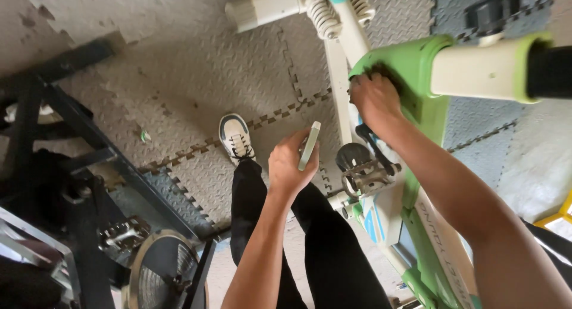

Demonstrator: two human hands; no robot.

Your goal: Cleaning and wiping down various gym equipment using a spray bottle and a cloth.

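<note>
The green-and-cream exercise bike fills the right half of the view, seen from above: a green plastic housing on top, a cream frame tube running down past a coiled spring, a cream bar with a green collar and black end reaching right, and a black knob above the housing. The right hand lies on the housing's left edge, fingers curled over it in a closed grip on the plastic. Just below that hand hangs the bike's metal pedal on its black crank. Lower on the bike's frame a cream panel carries grey lettering, beside a pale blue patch.

Left of the pedal, the left hand is clamped around a slim pale-green phone, held edge-on and upright. Beneath it are black trouser legs and a white sneaker.

The floor is grey interlocking foam matting with a diamond-plate pattern, worn at the joints. Well left of the bike stands a black exercise machine with its own pedal and flywheel.
</note>
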